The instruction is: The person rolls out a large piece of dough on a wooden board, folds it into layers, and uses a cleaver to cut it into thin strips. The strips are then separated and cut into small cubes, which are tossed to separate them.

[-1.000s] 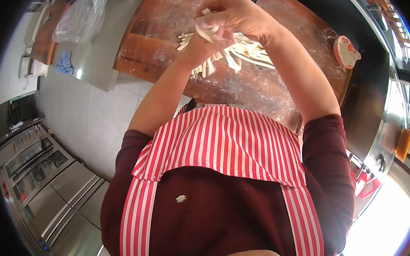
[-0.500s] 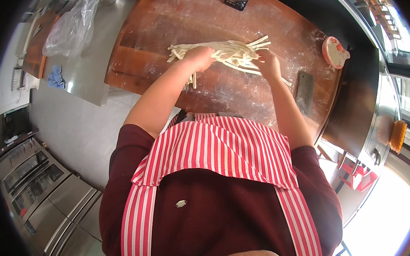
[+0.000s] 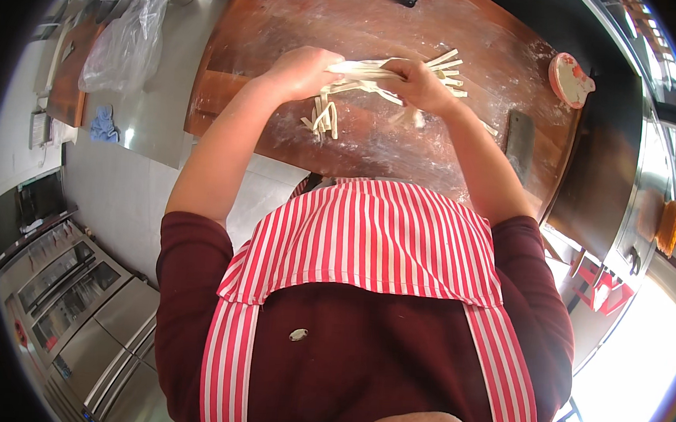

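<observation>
fingers (image 3: 338,64) of both hands grip dough strips (image 3: 375,79)

Dough strips (image 3: 375,79) lay on the counter (image 3: 469,34) at upper centre; a cleaver (image 3: 519,138) sat right, a plastic bag (image 3: 125,39) upper left.

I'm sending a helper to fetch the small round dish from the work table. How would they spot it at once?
Start at the big floured wooden board where both hands hold pale dough strips. Follow it to its far right corner: the small round dish sits there, beyond the right hand. It is pink-rimmed and round, unlike the flat grey rectangular scraper nearer the person.
</observation>
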